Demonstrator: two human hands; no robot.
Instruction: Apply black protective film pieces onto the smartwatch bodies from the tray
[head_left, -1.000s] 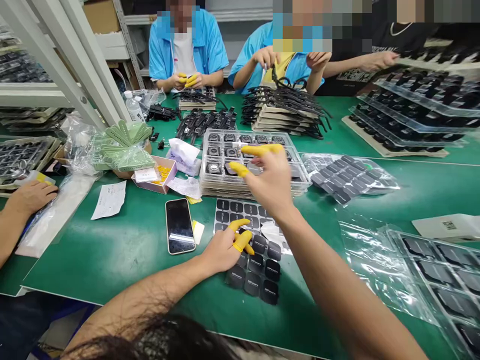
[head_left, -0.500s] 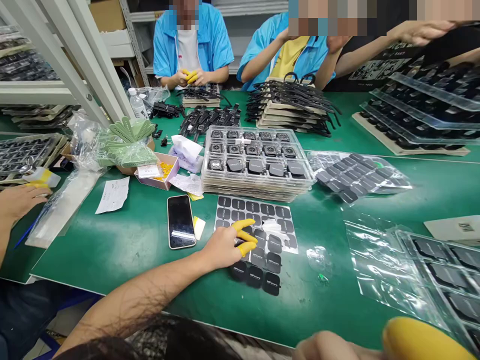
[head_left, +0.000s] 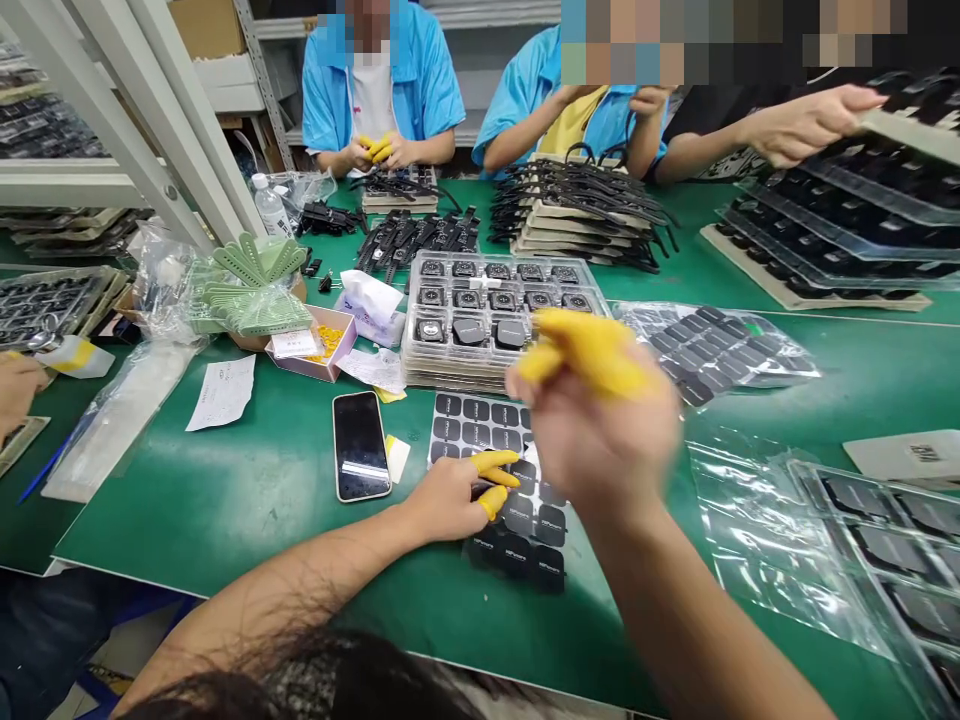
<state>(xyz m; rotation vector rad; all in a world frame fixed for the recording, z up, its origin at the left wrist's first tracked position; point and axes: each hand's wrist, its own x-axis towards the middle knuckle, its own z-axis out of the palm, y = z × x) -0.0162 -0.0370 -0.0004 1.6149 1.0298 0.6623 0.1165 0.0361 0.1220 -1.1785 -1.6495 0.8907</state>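
Observation:
My left hand (head_left: pixel 448 497) rests on the sheets of dark rounded-square stickers (head_left: pixel 517 548), yellow covers on its fingertips. Its index and middle fingers are stretched out, with the thumb apart from them. Something dark shows between thumb and fingers; I cannot tell whether it is a sticker on the sheet or a separate piece. My right hand (head_left: pixel 607 420), also in yellow finger covers, is raised in front of the clear tray of watch faces (head_left: pixel 499 340). Motion blurs its bent fingers, and whether they hold anything is hidden. It covers part of the tray and sheets.
A phone (head_left: pixel 361 445) lies left of the sheets. Behind it stand a box of yellow finger covers (head_left: pixel 341 345) and green straps (head_left: pixel 259 285). Bagged stickers (head_left: pixel 727 350), clear film (head_left: pixel 765 530) and another tray (head_left: pixel 892 550) lie rightward. Co-workers (head_left: pixel 382 90) sit across the table.
My right hand has moved from the bottom right corner up and left, over the tray's front. My left hand stays on the sheets. A co-worker's hand at upper right has come down beside the stacked trays.

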